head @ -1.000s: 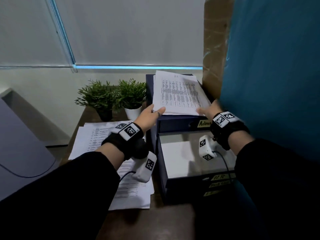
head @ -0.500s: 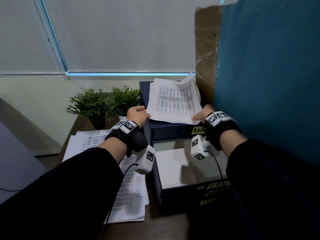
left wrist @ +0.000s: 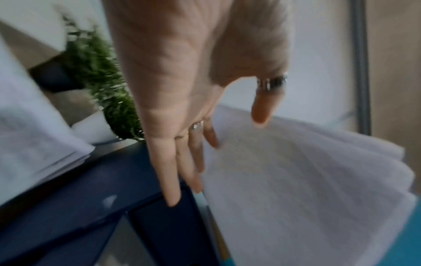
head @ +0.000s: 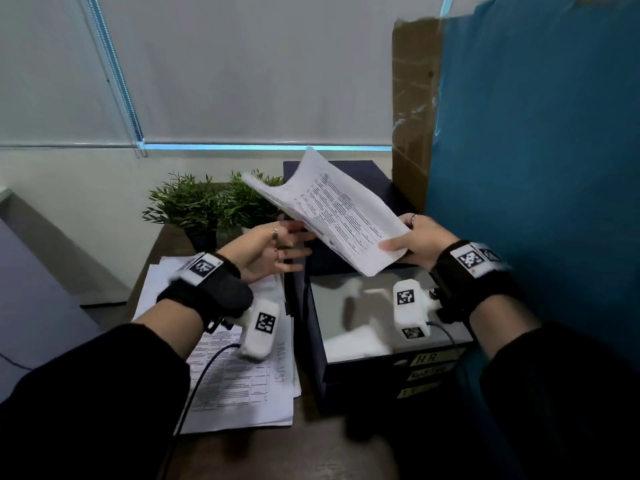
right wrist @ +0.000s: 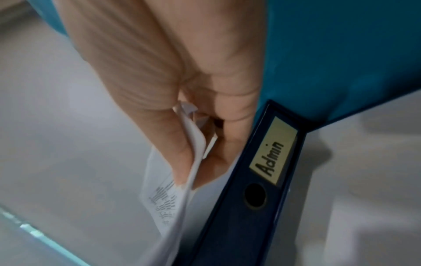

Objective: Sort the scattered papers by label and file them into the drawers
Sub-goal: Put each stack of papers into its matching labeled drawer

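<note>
My right hand (head: 415, 242) pinches the near corner of a sheaf of printed papers (head: 332, 209), thumb on top, and holds it tilted in the air above the dark blue drawer unit (head: 346, 382). The wrist view shows that same pinch on the papers (right wrist: 182, 189) next to the "Admin" drawer front (right wrist: 271, 158). My left hand (head: 273, 247) is spread, palm up, just left of the sheaf; its fingers (left wrist: 173, 171) are straight beside the papers (left wrist: 307, 180), and whether they touch is unclear. A pulled-out drawer (head: 367, 317) holds white sheets.
A stack of printed sheets (head: 239, 372) lies on the wooden desk left of the drawer unit. Two small potted plants (head: 207, 206) stand behind it. A teal partition (head: 540, 168) and a cardboard panel (head: 412, 109) close off the right side. Labels mark the lower drawer fronts (head: 429, 372).
The sheaf that lay on top of the drawer unit has been lifted and tilted up by my right hand. My left hand has let go of its left edge and spread flat.
</note>
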